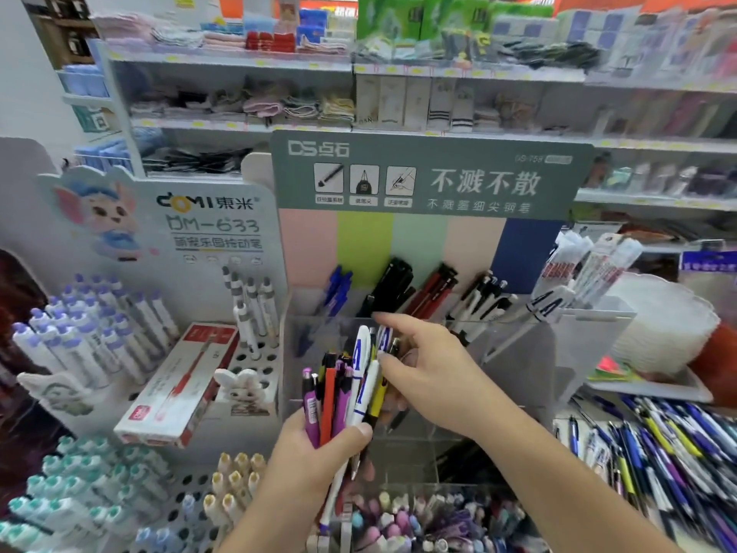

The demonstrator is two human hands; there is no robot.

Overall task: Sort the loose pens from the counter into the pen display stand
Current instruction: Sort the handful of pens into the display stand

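Nearest, left hand (319,445) clamped around a bundle of pens (343,389) (purple, orange, white and yellow barrels), tips pointing up. Just above, right hand (418,365) with fingers curled onto the top of a white pen (369,377) in that bundle, pinching it. Behind both hands, clear pen display stand (518,353) with a green header card (430,173); far compartments holding blue pens (338,287), black pens (393,283), red pens (436,291) and white pens (480,299). Right, heap of loose pens (658,453) on the surface. Left, red-and-white box (179,385) lying on a perforated rack (255,361).
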